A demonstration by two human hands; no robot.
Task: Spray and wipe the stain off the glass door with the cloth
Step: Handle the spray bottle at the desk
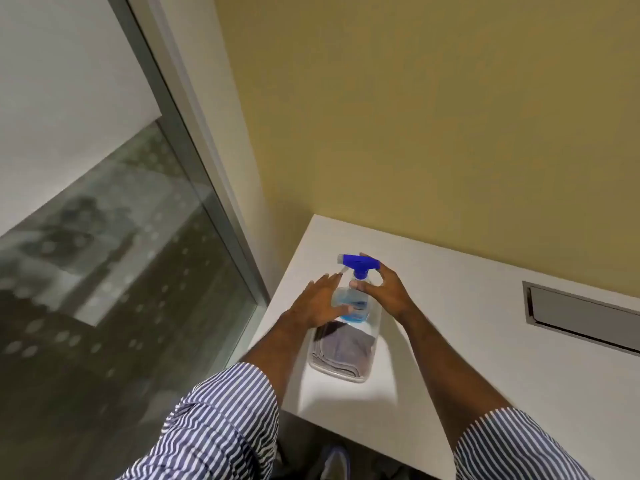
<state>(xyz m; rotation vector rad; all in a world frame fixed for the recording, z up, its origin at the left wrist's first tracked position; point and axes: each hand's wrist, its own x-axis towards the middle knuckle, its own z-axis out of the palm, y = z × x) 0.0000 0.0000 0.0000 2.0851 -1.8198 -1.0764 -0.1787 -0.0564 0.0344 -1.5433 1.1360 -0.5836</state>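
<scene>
A clear spray bottle (353, 301) with blue liquid and a blue trigger head stands in a clear plastic tray (341, 374) on a white table (485, 341). A folded grey cloth (343, 348) lies in the tray's near part. My right hand (382, 289) curls around the bottle's neck just under the trigger head. My left hand (320, 301) rests flat against the bottle's left side, fingers spread. The glass door (114, 271) is at the left, frosted above and dotted below.
A grey metal door frame (207, 188) separates the glass from a yellow wall (433, 116). A recessed metal cable slot (581, 315) sits in the table at the right. My shoe (334, 460) shows on the floor below the table edge.
</scene>
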